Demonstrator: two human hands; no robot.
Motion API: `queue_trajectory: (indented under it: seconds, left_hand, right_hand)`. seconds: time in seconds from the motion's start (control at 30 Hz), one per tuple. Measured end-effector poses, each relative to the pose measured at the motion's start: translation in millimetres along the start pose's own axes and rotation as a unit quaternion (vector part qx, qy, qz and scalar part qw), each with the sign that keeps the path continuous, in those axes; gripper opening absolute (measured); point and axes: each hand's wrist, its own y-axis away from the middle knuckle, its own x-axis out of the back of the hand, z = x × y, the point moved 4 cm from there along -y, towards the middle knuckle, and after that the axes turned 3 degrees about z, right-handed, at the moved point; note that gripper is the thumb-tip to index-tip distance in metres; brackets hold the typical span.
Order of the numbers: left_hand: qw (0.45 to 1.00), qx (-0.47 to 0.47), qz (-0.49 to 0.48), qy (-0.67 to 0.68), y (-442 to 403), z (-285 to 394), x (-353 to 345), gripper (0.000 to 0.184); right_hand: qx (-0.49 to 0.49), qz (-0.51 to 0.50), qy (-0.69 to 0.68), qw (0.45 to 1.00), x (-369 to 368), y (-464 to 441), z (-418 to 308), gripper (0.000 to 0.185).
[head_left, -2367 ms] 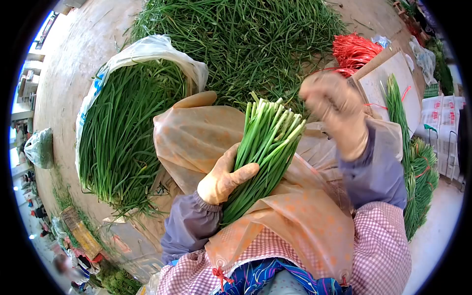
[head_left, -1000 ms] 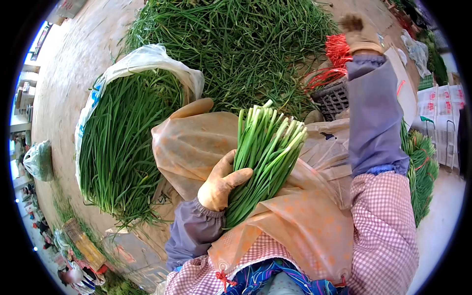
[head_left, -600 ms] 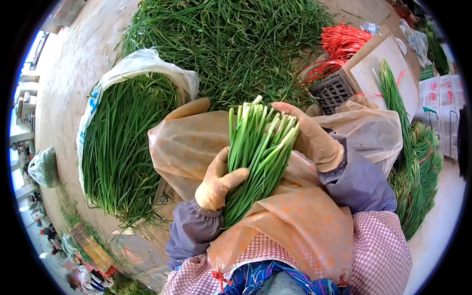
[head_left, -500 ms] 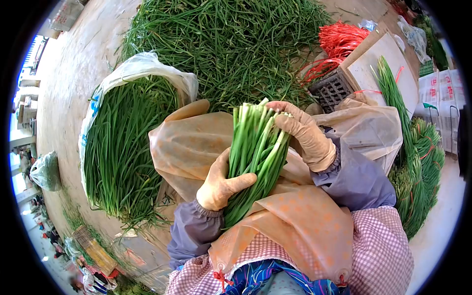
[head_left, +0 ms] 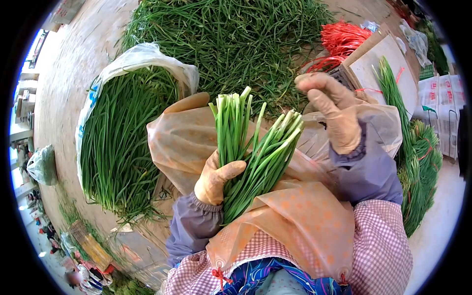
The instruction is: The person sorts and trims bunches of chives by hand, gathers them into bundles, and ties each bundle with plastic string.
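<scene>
At far left sits 1 small translucent bag (head_left: 42, 164) with greenery inside. Next, 1 large white plastic bag (head_left: 142, 51), its mouth open, holds long green stalks (head_left: 123, 142); its blue print is unreadable. The left hand (head_left: 215, 179) has its fingers wrapped around the bunch of green stalks (head_left: 263, 160), pale ends up, split into 2 clumps above the apron (head_left: 290, 216). A loose green pile (head_left: 231, 44) lies beyond. The right hand (head_left: 334, 108) is raised beside the bunch, fingers narrowly parted, near red ties (head_left: 344, 39). At far right, white packages (head_left: 442, 98) bear red print, too small to read.
</scene>
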Motion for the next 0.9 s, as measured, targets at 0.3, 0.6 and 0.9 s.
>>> queue_trajectory:
  seconds: [0.3, 0.6, 0.9]
  left_hand:
    - [1.0, -0.003, -0.014, -0.006, 1.4, 6.2, -5.3, 0.051]
    - [0.999, -0.002, -0.049, 0.022, 0.2, 2.9, -3.9, 0.058]
    - [0.998, 0.016, -0.055, 0.031, -0.6, 1.8, -0.4, 0.057]
  right_hand:
    - [0.32, -0.215, 0.563, 0.731, -45.2, 21.1, -18.5, 0.023]
    - [0.064, -0.155, 0.279, 0.945, -27.6, -33.7, -23.1, 0.031]
    - [-0.257, -0.332, 0.093, 0.903, -61.1, -41.5, 43.7, 0.019]
